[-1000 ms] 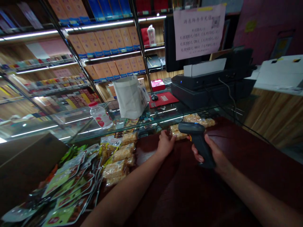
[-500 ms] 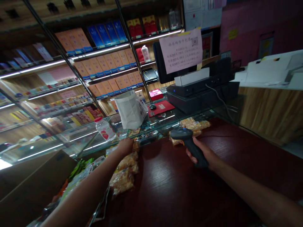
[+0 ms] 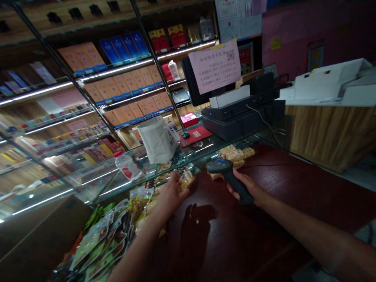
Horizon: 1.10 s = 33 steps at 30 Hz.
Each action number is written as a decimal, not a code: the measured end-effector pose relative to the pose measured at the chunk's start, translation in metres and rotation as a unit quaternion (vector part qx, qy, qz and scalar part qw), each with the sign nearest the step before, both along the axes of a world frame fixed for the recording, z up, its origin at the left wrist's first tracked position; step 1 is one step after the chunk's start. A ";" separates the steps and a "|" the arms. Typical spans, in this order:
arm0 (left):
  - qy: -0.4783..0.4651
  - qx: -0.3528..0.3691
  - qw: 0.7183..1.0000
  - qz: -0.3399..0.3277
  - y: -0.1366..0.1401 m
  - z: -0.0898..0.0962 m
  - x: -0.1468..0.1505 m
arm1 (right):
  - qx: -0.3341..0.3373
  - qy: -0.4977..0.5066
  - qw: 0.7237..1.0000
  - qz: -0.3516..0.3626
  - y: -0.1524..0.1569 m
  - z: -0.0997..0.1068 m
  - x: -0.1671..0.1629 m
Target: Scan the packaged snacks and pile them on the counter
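Well forward, left hand (image 3: pixel 172 192) pinching snack packet (image 3: pixel 187 179), right hand (image 3: pixel 253 189) wrapped around tilted scanner (image 3: pixel 233 179).

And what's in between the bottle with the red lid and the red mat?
In the head view, a white bag stands between the bottle and the red mat, on the glass counter.
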<state>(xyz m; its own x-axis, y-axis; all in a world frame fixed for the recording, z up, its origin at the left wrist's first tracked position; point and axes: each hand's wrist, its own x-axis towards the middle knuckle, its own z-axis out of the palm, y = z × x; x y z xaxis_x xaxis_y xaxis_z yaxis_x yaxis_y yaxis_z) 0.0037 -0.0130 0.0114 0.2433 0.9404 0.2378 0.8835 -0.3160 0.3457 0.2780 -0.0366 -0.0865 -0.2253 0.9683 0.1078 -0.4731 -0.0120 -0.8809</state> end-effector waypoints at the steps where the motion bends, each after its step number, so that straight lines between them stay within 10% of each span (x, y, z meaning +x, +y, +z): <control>1: -0.071 -0.021 0.997 -0.003 -0.005 -0.009 0.002 | 0.002 -0.003 1.000 0.001 0.000 0.000 0.000; 6: -0.369 -0.132 0.919 0.037 -0.021 -0.051 0.000 | 0.007 -0.019 1.000 0.010 -0.002 0.002 0.000; 11: -0.470 -0.129 0.871 0.064 -0.027 -0.072 -0.006 | 0.021 -0.045 0.999 0.021 -0.004 0.003 -0.002; 18: -0.341 0.004 0.937 0.072 -0.028 -0.076 -0.024 | 0.055 -0.109 0.992 0.031 -0.009 0.007 -0.003; 33: -0.276 0.068 0.947 0.152 -0.031 -0.063 -0.027 | 0.078 -0.158 0.976 0.126 -0.011 0.008 0.000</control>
<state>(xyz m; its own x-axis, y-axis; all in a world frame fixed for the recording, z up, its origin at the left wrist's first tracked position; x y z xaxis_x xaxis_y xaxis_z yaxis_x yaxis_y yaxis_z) -0.0238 -0.0444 -0.0518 -0.2307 0.8988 0.3728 0.6378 -0.1497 0.7555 0.2783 -0.0475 -0.0785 -0.4993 0.8557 0.1359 -0.1772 0.0526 -0.9828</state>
